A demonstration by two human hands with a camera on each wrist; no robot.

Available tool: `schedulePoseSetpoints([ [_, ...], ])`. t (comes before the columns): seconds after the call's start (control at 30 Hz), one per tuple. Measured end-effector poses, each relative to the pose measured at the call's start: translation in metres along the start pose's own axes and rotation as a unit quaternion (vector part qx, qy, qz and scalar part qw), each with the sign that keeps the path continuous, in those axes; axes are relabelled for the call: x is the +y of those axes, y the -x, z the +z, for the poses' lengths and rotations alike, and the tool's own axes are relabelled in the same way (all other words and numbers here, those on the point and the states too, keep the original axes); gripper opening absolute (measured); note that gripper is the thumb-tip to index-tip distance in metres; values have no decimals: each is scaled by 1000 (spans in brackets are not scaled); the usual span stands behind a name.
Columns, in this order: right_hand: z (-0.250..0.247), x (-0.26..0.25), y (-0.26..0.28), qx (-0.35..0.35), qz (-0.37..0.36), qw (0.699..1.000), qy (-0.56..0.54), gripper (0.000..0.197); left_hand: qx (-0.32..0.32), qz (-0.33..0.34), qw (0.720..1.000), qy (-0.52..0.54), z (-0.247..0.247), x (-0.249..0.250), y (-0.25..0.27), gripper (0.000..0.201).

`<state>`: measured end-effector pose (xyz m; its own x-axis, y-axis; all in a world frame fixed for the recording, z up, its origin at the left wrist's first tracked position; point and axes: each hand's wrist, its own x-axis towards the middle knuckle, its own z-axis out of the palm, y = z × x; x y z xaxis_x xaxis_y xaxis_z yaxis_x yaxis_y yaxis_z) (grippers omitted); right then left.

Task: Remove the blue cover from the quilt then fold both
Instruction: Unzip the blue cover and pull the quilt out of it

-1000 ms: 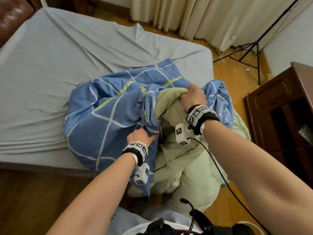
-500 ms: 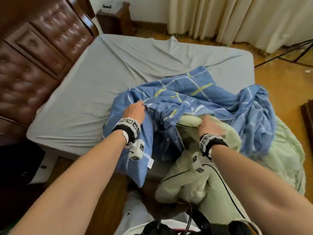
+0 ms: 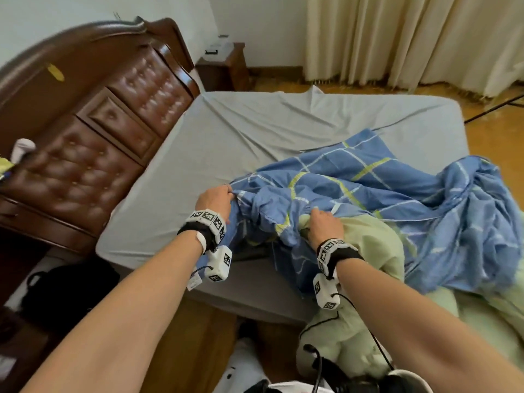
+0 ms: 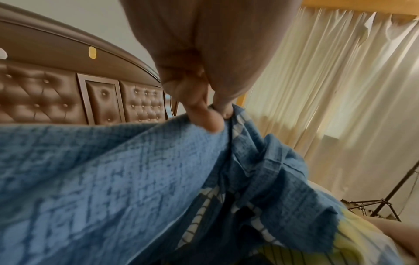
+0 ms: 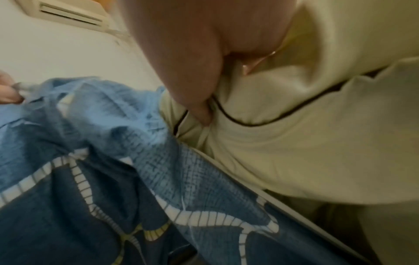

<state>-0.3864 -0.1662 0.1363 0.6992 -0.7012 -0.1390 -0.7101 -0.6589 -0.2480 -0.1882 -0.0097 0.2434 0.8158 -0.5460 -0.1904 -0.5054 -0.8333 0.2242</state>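
The left hand (image 3: 216,199) pinches the edge of the blue cover (image 3: 377,194) between thumb and fingers (image 4: 205,116), drawn taut just above the near side of the bed (image 3: 226,143). Just beside it, the right hand (image 3: 323,224) grips a bunch of the pale green quilt (image 3: 377,245), its fingers (image 5: 199,107) curled into the fabric by a dark piped seam. The cover lies crumpled beyond and to the right of both hands, with the quilt spilling from under it below the right wrist toward the floor. The headboard (image 3: 93,143) stands off past the left hand.
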Motion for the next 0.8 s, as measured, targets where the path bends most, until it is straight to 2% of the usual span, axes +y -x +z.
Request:
schedulePoseSetpoints([
  [0.1, -2, -24, -9, 41, -13, 999, -20, 31, -29, -60, 994, 87, 13, -18, -18, 12],
  [0.2, -6, -56, -25, 81, 33, 995, -53, 26, -18, -55, 996, 67, 20, -37, -44, 15],
  [0.33, -8, -74, -45, 49, 109, 991, -58, 20, -13, 5, 999, 50, 23, -68, -80, 25],
  [0.47, -20, -79, -57, 40, 238, 969, -49, 18, -8, 57, 998, 30, 21, -97, -117, 30],
  [0.57, -30, -91, -62, 24, 287, 958, -13, 18, -21, 97, 995, 27, 19, -102, -132, 30],
  [0.73, -54, -76, -52, 37, 389, 920, -28, 25, -29, 48, 998, 17, -5, -157, -170, 27],
  [0.8, -58, -73, -52, 45, 406, 912, -44, 25, -21, 38, 999, 5, -11, -176, -184, 26],
])
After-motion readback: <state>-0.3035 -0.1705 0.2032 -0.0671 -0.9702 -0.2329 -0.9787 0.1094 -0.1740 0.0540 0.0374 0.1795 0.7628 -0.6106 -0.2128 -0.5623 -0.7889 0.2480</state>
